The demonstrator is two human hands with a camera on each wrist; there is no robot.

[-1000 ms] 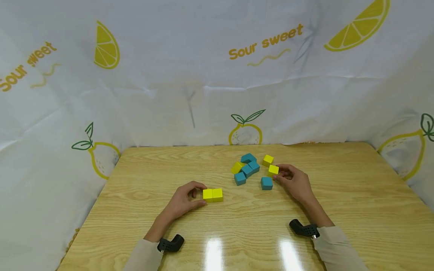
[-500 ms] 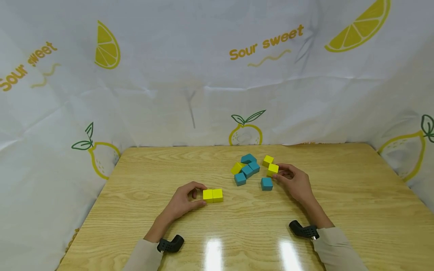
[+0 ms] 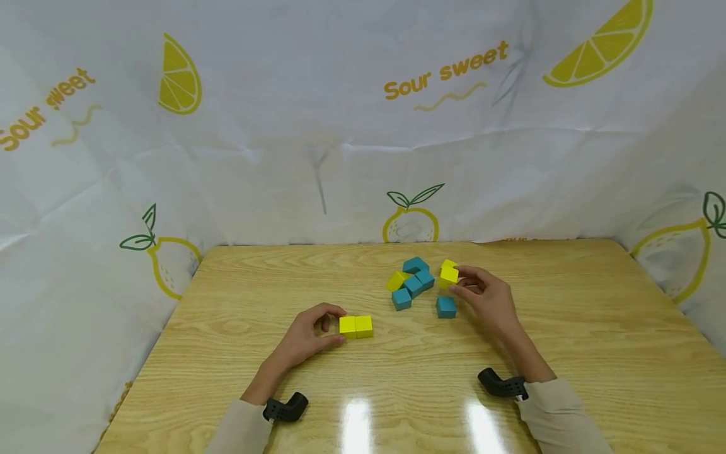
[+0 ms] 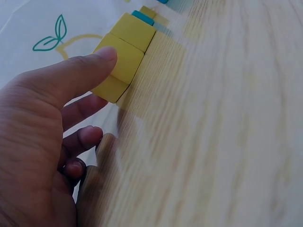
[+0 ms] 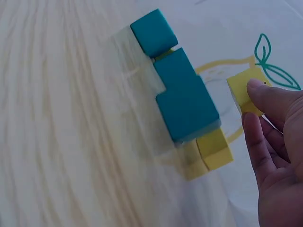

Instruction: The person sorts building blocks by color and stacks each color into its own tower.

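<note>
The head view shows a lone blue cube on the wooden bench. To its left and slightly nearer the person, two yellow cubes sit side by side, touching. The left hand grips the left yellow cube between thumb and forefinger, its other fingers loosely bent; the right yellow cube adjoins it on the side toward the lone blue cube.

Just beyond the lone blue cube, the right hand pinches a third yellow cube, thumb on one face and fingertips opposite. That cube partly covers a rear yellow cube, farther beyond the lone blue cube; whether the two touch I cannot tell.

Left of the lone blue cube and farther back lies a close group: a front blue cube, a middle blue cube, a back blue cube, a notched blue block and a tilted yellow block. Well behind the lone blue cube hangs a lemon-printed cloth.
</note>
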